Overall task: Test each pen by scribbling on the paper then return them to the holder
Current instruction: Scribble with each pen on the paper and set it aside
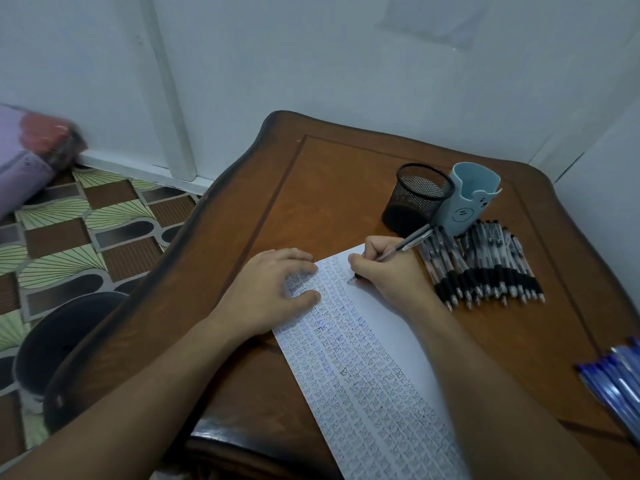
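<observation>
Pale walls meet in a corner behind one brown wooden table (311,188) with a scalloped edge, which stands over a patterned floor. One long white paper sheet (374,375), filled with rows of small scribbles, runs down the middle of the table.

The left hand (273,292) rests on the paper's left edge with its fingers spread flat. The right hand (388,271), at the paper's far end, grips one clear-barrelled pen with a black grip (408,243), tip down on the sheet.

Beyond the paper's far right corner stand two holders touching each other: one black mesh cup (415,199) and one light blue plastic cup (467,199).

Right of the paper lies a row of clear pens with black grips (485,265), more than ten, overlapping too much for an exact count. Farther right of the paper, several blue pens (613,379) lie blurred at the frame edge.
</observation>
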Available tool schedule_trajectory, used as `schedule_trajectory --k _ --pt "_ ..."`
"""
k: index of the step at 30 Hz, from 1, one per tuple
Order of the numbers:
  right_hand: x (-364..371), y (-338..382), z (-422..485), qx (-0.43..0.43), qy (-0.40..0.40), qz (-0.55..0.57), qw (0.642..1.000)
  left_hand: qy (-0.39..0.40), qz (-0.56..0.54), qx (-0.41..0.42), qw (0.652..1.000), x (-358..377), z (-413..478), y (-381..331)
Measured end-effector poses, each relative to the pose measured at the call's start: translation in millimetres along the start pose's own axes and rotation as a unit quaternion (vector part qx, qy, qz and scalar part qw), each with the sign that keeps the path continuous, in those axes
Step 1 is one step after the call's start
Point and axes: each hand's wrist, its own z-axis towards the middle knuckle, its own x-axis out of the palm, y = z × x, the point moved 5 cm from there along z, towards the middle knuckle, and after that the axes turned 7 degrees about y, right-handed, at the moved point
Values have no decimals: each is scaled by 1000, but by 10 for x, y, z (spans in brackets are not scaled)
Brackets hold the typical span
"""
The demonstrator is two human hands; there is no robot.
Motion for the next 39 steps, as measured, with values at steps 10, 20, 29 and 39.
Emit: schedule_trajectory --k 10,20,29,39 --pt "18 6 9 -9 13 -12 1000 1 -6 -1 1000 10 7 1" --pt "-2 21 13 -7 10 -6 1000 12 -7 -4 1000 15 10 -5" --pt "-14 4 33 -13 8 -6 1000 9 -9 3 1000 14 5 4" --pt "2 -6 37 -8 17 -10 1000 14 -9 0 1000 28 10 6"
